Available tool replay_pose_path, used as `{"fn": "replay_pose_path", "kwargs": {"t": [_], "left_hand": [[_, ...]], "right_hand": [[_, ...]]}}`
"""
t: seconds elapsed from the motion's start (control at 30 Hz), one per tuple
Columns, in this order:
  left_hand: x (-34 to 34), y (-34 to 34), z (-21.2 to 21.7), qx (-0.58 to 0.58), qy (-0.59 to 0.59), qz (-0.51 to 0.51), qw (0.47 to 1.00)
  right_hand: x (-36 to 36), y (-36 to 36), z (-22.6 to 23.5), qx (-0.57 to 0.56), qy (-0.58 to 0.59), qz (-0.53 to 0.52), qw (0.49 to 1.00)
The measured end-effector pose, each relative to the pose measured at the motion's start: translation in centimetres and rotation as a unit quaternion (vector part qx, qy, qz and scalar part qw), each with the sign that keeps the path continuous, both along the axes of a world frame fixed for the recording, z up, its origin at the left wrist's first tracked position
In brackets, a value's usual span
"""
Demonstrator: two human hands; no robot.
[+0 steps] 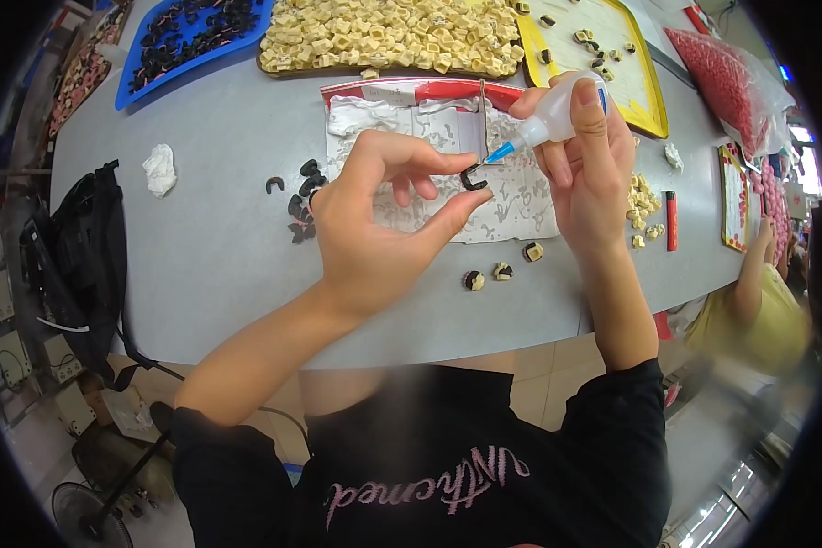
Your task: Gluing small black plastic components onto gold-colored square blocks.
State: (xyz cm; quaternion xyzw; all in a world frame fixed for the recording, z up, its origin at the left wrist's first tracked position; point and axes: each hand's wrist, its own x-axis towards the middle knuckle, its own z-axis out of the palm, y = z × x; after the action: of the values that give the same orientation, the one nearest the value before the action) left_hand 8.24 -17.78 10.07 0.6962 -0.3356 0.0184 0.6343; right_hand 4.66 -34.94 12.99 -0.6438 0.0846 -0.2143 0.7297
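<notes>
We see the left hand [374,228] raised over the grey table [219,265], its thumb and forefinger pinched together on a small black clip-shaped part [472,177]. The part sits above the stained sheet of paper [521,201], near the middle of the table and clear of its surface.

The right hand [589,173] is clamped around a small white squeeze bottle [557,110]. The bottle is tilted down and to the left, and its blue nozzle [500,152] meets the black part at the part's right edge.

On the table near the hands we note three small assembled pieces, cream with black [500,271], lying in a row just off the near edge of the paper. To the left of the left hand lies a loose group of black parts [300,203], and further left a crumpled white wad [160,169].

At the far side we see a blue tray of black parts [192,36], a broad heap of cream blocks [393,36], and a yellow tray [644,82] holding a few pieces. To the right of the right hand lie a small pile of cream blocks [644,203] and a red lighter-shaped object [671,221]. A bag of red pieces [721,82] rests at the far right.

A black bag [82,265] hangs at the left edge of the table. Another person in a yellow top [758,320] sits at the right.
</notes>
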Motion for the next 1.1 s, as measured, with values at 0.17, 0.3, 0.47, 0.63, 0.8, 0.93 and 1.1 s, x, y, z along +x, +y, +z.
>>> {"fn": "replay_pose_path", "kwargs": {"t": [0.17, 0.3, 0.47, 0.63, 0.8, 0.93, 1.1], "left_hand": [[0.0, 0.0, -0.1, 0.000, -0.008, -0.001, 1.000], [-0.1, 0.2, 0.0, 0.002, -0.009, 0.006, 1.000], [0.1, 0.2, 0.0, -0.006, -0.007, 0.016, 1.000], [0.5, -0.2, 0.3, -0.058, -0.007, 0.056, 0.997], [0.4, -0.3, 0.5, -0.050, 0.011, 0.079, 0.996], [0.1, 0.3, 0.2, -0.036, 0.009, 0.102, 0.994], [-0.2, 0.0, 0.2, -0.051, 0.007, 0.064, 0.997]], "right_hand": [[-0.3, -0.7, -0.2, -0.013, 0.009, 0.023, 1.000], [-0.2, -0.6, 0.0, 0.041, -0.004, -0.009, 0.999], [0.2, -1.9, -0.2, 0.165, -0.026, 0.002, 0.986], [0.7, -2.3, 1.3, 0.174, -0.117, -0.005, 0.978], [0.1, -4.4, 2.3, 0.152, -0.161, -0.038, 0.974], [-1.0, -4.2, 3.3, -0.026, -0.024, -0.029, 0.999], [-5.0, -4.1, 1.8, -0.248, 0.009, -0.044, 0.968]]}}
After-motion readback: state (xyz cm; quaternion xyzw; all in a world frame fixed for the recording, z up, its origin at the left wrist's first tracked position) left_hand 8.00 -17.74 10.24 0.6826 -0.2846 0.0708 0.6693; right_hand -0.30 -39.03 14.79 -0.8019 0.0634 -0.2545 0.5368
